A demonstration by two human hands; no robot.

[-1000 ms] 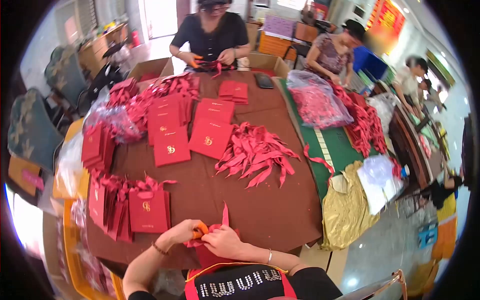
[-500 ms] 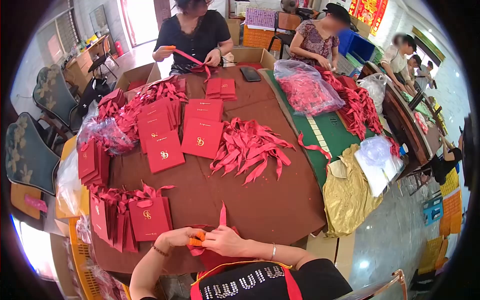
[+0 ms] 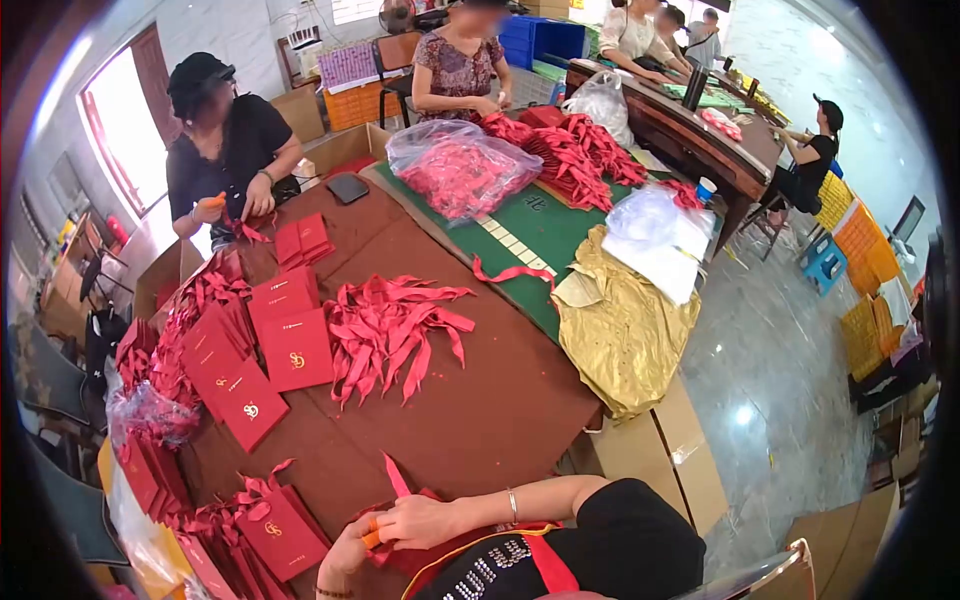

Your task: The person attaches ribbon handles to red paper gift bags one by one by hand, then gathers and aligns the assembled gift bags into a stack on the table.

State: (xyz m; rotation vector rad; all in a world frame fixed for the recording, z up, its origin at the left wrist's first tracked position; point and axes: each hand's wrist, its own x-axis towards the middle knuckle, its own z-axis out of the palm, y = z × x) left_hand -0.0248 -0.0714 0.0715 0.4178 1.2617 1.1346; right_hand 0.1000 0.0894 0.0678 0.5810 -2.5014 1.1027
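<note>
At the near table edge, my left hand (image 3: pixel 345 548) and my right hand (image 3: pixel 418 522) meet, fingers closed together. Orange finger covers (image 3: pixel 372 535) show between them. A red ribbon (image 3: pixel 396 474) sticks up from beside my right hand, which pinches it. Below the hands lies a red paper bag (image 3: pixel 425 555), mostly hidden by them and my body. What my left fingertips grip is hidden. Left of my hands stand red gift bags with ribbon handles (image 3: pixel 283 530). Farther off lie flat red bags (image 3: pixel 297 355) with gold logos, beside a heap of loose red ribbons (image 3: pixel 395 325).
The brown-covered table (image 3: pixel 480 410) adjoins a green mat (image 3: pixel 450 240). On it are a plastic bag of red ribbons (image 3: pixel 462 175), a gold sheet (image 3: pixel 630 330) and a phone (image 3: pixel 348 188). Co-workers sit across the table; a cardboard box (image 3: pixel 665 450) stands at right.
My view has swung to the right, so the table and its contents appear shifted left. My hands stay together at the ribbon. The co-worker opposite has lowered their hands with a ribbon.
</note>
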